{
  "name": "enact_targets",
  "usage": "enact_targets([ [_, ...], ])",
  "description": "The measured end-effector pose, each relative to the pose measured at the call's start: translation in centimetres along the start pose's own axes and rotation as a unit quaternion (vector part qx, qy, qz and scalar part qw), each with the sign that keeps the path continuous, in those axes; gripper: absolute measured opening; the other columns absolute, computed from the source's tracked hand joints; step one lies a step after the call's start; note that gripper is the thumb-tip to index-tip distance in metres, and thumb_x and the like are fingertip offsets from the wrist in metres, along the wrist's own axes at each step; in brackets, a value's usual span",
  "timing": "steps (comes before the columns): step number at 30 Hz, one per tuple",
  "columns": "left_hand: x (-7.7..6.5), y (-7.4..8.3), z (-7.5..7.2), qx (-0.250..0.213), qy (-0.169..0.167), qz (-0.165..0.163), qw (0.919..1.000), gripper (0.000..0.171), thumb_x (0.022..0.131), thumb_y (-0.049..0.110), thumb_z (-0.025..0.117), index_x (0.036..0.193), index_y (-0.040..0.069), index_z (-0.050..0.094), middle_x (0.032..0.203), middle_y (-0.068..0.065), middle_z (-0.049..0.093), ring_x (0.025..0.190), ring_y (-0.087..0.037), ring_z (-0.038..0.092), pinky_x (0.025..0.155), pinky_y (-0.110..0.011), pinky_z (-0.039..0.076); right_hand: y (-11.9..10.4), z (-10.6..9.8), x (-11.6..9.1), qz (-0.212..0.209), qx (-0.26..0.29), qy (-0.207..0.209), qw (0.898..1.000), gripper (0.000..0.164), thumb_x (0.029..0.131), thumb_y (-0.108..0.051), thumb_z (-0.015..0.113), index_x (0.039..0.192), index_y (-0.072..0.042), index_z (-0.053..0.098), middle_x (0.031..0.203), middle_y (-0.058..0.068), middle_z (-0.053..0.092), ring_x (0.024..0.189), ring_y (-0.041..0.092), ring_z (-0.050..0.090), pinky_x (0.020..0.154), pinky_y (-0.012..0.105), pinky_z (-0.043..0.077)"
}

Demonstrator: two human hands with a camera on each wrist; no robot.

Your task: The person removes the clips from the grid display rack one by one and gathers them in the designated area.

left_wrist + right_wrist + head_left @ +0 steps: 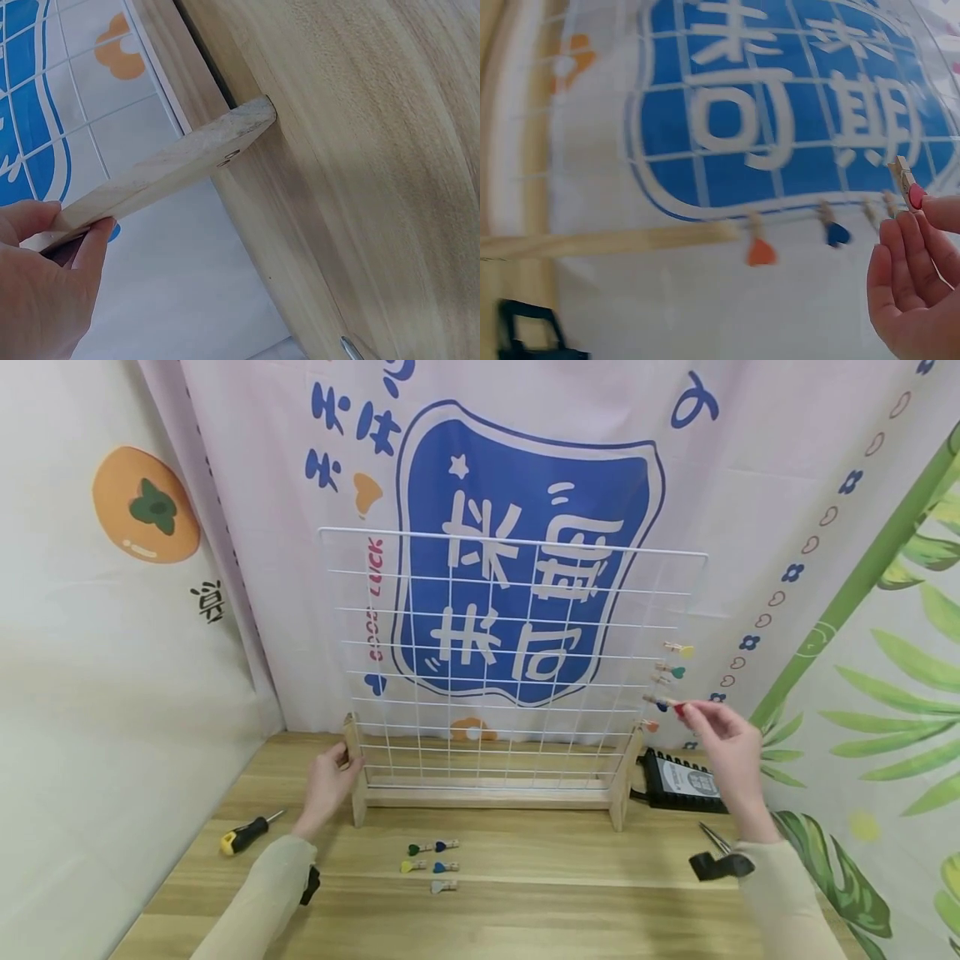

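Note:
A white wire grid (487, 697) stands upright in a wooden stand (487, 797). My left hand (330, 785) grips the stand's left upright (172, 161) between thumb and fingers. Near the grid's right edge, my right hand (726, 747) pinches a small wooden clothespin with a red heart (907, 184). Several heart clothespins are clipped along that edge, among them a yellow one (681, 649), a green one (675, 671), a dark blue one (837, 234) and an orange one (760, 250). Whether the red one touches the wire in the head view I cannot tell.
On the table (540, 910) in front of the stand lie several heart clothespins (446, 867). A screwdriver (247, 835) lies at the left. Behind the right upright is a black spiral notebook (686, 781); a pointed metal tool (715, 838) lies near the right wrist.

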State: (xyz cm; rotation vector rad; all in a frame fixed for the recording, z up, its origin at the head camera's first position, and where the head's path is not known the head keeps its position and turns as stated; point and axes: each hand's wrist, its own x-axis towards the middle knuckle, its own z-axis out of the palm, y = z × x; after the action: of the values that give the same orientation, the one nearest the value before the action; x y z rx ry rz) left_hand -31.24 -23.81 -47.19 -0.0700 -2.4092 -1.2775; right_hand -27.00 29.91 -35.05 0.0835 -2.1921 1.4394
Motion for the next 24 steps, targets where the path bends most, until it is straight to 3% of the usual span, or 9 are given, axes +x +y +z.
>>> enact_targets([
  [5, 0.0, 0.0, 0.0, 0.001, 0.000, 0.003, 1.0000, 0.022, 0.091, -0.005, 0.062, 0.110, -0.018, 0.062, 0.115, -0.039, 0.063, 0.110, -0.050, 0.064, 0.091, -0.050, 0.056, 2.3, 2.2, -2.9, 0.001, -0.039, -0.040, 0.998, 0.035, 0.098, -0.029, 0.062, 0.118, 0.000, 0.065, 0.092, -0.032, 0.064, 0.087, -0.009, 0.063, 0.079, 0.004, 0.052],
  [9, 0.1, 0.0, 0.0, -0.001, -0.002, 0.000, 1.0000, 0.024, 0.092, -0.005, 0.062, 0.112, -0.018, 0.061, 0.116, -0.039, 0.063, 0.111, -0.050, 0.064, 0.092, -0.050, 0.056, 3.5, 3.8, -4.9, 0.022, -0.017, -0.079, 0.997, 0.032, 0.098, -0.024, 0.064, 0.117, 0.001, 0.066, 0.093, -0.024, 0.068, 0.085, -0.007, 0.064, 0.078, 0.008, 0.055],
  [17, 0.0, -0.1, -0.2, -0.002, -0.002, 0.003, 1.0000, 0.021, 0.092, -0.004, 0.062, 0.108, -0.018, 0.062, 0.115, -0.039, 0.064, 0.111, -0.050, 0.064, 0.092, -0.050, 0.056, 6.6, 7.2, -7.6, 0.061, -0.009, -0.114, 0.992, 0.025, 0.093, -0.022, 0.069, 0.108, -0.002, 0.071, 0.100, 0.013, 0.076, 0.076, -0.004, 0.065, 0.068, 0.015, 0.056],
  [24, -0.1, -0.2, -0.1, -0.004, 0.003, 0.008, 1.0000, 0.025, 0.091, -0.005, 0.063, 0.111, -0.019, 0.061, 0.116, -0.040, 0.062, 0.110, -0.051, 0.064, 0.091, -0.052, 0.056, 8.6, 9.9, -9.3, 0.071, -0.045, -0.171, 0.982, 0.015, 0.090, -0.017, 0.072, 0.099, -0.006, 0.074, 0.093, 0.011, 0.076, 0.076, 0.003, 0.068, 0.070, 0.016, 0.057],
])
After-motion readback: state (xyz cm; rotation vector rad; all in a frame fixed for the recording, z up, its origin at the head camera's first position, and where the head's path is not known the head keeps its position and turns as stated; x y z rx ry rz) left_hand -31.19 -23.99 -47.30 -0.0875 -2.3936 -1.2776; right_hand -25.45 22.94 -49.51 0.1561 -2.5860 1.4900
